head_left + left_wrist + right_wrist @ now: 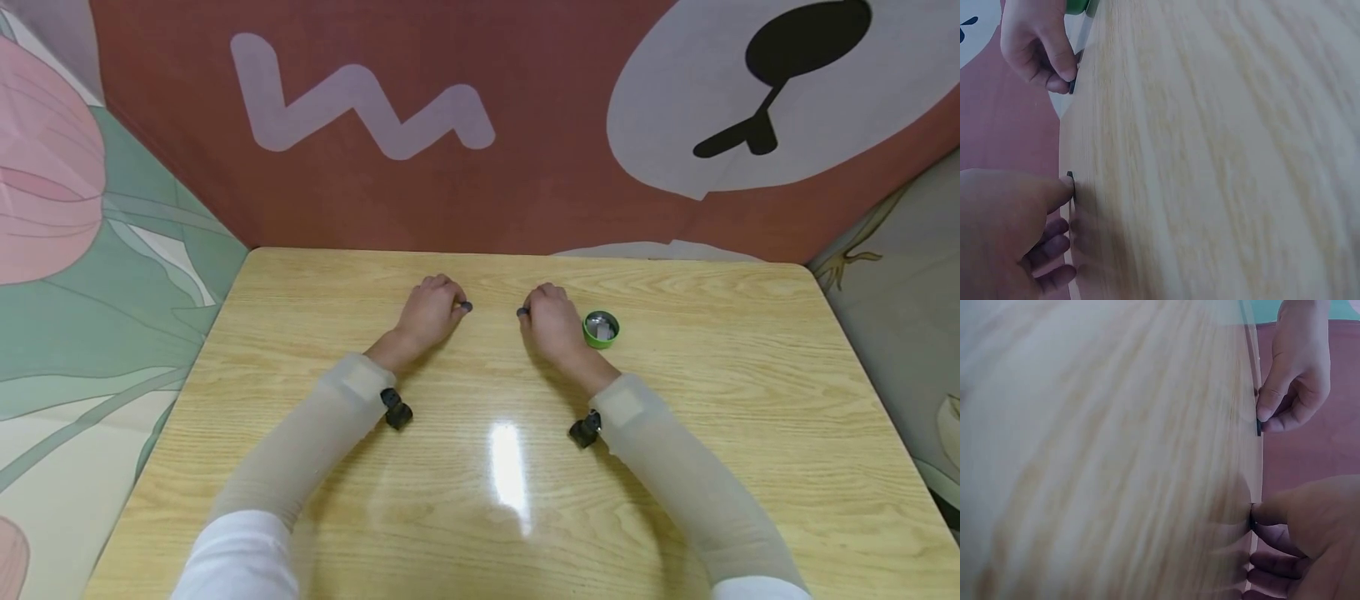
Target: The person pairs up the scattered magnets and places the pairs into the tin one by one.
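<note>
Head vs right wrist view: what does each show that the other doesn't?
Head only: the green container beside the right hand, the beige sleeves, and the pale zigzag on the wall.

Right wrist only: a close look at that hand, with separate fingers below the thumb in the image.

Both: the left hand and right hand, each pinching a small dark piece; the wooden table; the reddish wall.

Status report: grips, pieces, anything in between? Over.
Left grip pinching small dark piece. Right grip pinching another dark piece. Green container beside right grip, outside the gap between pieces.
</note>
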The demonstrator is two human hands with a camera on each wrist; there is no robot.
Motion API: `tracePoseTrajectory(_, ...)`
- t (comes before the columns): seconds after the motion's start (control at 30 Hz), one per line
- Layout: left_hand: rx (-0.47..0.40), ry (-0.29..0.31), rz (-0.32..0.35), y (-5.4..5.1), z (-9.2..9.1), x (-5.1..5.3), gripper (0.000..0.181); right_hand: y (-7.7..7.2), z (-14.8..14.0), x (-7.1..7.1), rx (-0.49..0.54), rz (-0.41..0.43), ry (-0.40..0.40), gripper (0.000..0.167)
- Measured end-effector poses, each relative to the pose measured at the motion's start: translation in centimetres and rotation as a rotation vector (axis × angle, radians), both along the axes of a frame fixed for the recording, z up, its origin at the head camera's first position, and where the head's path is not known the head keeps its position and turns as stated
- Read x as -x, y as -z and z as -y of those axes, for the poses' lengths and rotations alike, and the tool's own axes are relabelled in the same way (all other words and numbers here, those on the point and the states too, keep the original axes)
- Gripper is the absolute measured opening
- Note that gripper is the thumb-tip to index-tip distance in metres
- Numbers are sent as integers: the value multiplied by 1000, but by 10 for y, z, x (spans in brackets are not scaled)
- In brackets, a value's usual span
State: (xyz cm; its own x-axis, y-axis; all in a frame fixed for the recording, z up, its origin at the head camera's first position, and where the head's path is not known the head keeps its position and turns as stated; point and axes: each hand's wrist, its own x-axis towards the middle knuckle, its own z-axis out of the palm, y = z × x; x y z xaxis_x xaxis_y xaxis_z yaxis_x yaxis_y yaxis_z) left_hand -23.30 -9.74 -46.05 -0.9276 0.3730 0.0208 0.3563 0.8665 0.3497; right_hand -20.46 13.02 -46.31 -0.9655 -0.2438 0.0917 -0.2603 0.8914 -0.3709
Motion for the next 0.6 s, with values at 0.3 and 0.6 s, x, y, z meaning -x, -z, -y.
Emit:
tracePoseTrajectory(0.3, -58, 30, 94, -2, -10, -1, 22, -2, 0, 3, 38, 32, 20, 15)
tracePoseTrajectory(0.6, -86, 55, 119, -5, -14, -3, 19, -5, 0, 4, 79, 87, 31, 13)
